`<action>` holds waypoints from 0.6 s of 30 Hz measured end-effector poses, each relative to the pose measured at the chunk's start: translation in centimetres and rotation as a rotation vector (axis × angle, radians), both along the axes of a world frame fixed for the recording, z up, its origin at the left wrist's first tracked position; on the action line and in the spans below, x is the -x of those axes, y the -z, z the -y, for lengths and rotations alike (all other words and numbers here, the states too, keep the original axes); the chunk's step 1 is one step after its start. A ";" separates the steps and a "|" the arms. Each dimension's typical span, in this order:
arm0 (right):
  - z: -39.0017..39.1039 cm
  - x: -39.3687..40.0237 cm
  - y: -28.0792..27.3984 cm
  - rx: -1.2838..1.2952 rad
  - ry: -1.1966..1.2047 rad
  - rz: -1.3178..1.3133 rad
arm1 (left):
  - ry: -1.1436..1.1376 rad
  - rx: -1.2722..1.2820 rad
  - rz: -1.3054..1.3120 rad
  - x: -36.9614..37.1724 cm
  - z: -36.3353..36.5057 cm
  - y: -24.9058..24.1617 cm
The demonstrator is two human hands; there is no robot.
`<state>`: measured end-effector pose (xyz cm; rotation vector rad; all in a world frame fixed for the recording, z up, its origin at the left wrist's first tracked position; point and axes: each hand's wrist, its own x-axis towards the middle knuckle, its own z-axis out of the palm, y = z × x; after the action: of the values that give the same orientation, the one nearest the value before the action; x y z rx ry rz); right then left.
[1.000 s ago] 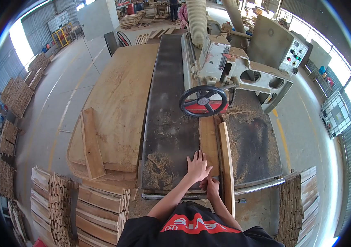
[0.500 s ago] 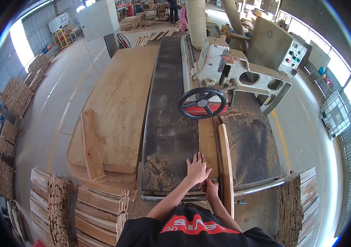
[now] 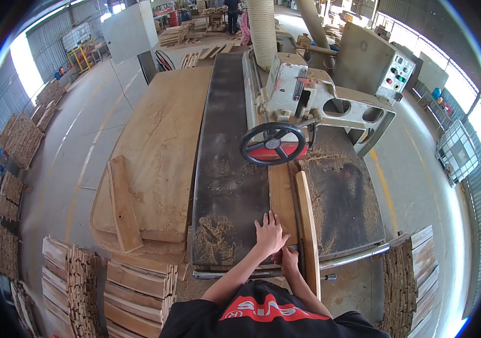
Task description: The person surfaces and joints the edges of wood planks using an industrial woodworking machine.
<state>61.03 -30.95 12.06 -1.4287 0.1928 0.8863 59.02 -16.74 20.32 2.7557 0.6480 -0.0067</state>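
Note:
A narrow wooden board (image 3: 282,194) lies lengthwise on the dark metal table of a woodworking saw machine (image 3: 288,84). Its far end runs under the machine, below the black handwheel (image 3: 272,143). My left hand (image 3: 270,234) rests flat on the board's near part, fingers stretched forward. Just behind it, my right hand (image 3: 288,259) is closed at the board's near end, its fingertips partly hidden. Along the board's right side runs a long wooden guide strip (image 3: 307,225), close to my right hand.
A wooden side table (image 3: 164,135) at left bears a loose plank (image 3: 123,203). Stacked boards stand at the lower left (image 3: 139,287) and lower right (image 3: 401,281). A control panel (image 3: 396,76) and a ribbed hose (image 3: 264,34) are at the back. Sawdust covers parts of the metal table.
The view has shifted slightly, so the machine appears a little lower and further left. Both hands keep nearly the same place on the board.

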 end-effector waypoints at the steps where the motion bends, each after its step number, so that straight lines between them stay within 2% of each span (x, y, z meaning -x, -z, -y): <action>1: 0.0 -0.1 0.1 -0.023 0.012 -0.021 | -0.001 -0.004 0.002 -0.1 0.0 0.2; 4: 0.0 -0.4 -0.2 -0.101 0.039 -0.107 | -0.017 -0.004 0.097 0.1 -0.5 0.2; 5: 0.1 -0.4 -0.4 -0.128 0.044 -0.138 | -0.006 0.033 0.026 0.3 -0.6 0.0; 7: 0.1 0.1 -0.7 -0.058 0.056 -0.094 | 0.020 0.106 -0.101 1.0 -0.5 -3.7; 8: -0.1 -0.1 -0.9 -0.027 0.063 -0.061 | 0.076 0.247 -0.027 1.6 -0.1 -6.9; 9: -0.3 0.1 1.1 -0.085 0.182 -0.006 | 0.132 0.387 0.046 2.4 0.7 -10.6; 10: 0.0 0.5 1.6 -0.030 0.137 -0.072 | 0.256 0.637 0.198 3.2 1.8 -13.4; 11: 0.0 0.3 0.9 0.017 0.088 -0.128 | 0.386 0.874 0.359 4.0 3.0 -15.3; 12: -0.4 -0.6 0.1 0.061 0.036 -0.170 | 0.566 0.825 0.739 5.0 5.1 -15.0; 13: -0.6 -1.2 -0.8 0.114 -0.012 -0.218 | 0.761 1.094 0.774 6.5 6.3 -15.9; 14: -0.5 -1.0 -1.6 0.065 -0.004 -0.198 | 0.958 1.371 0.638 7.7 7.0 -15.8; 15: -0.4 -0.5 -2.3 0.019 0.008 -0.180 | 1.111 1.545 0.437 8.5 7.6 -15.0; 16: -0.3 -0.3 -2.6 -0.028 0.021 -0.163 | 1.210 1.571 0.218 9.0 7.6 -14.3; 17: -0.1 -0.6 -2.4 -0.025 0.004 -0.163 | 1.236 1.457 -0.007 9.2 6.5 -13.6; 18: 0.1 -0.6 -2.1 -0.023 -0.010 -0.168 | 1.141 1.144 -0.318 9.1 5.0 -13.2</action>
<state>61.62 -31.05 14.13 -1.3357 0.3009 1.0147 49.95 -21.71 33.50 1.6237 -0.7405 -0.7812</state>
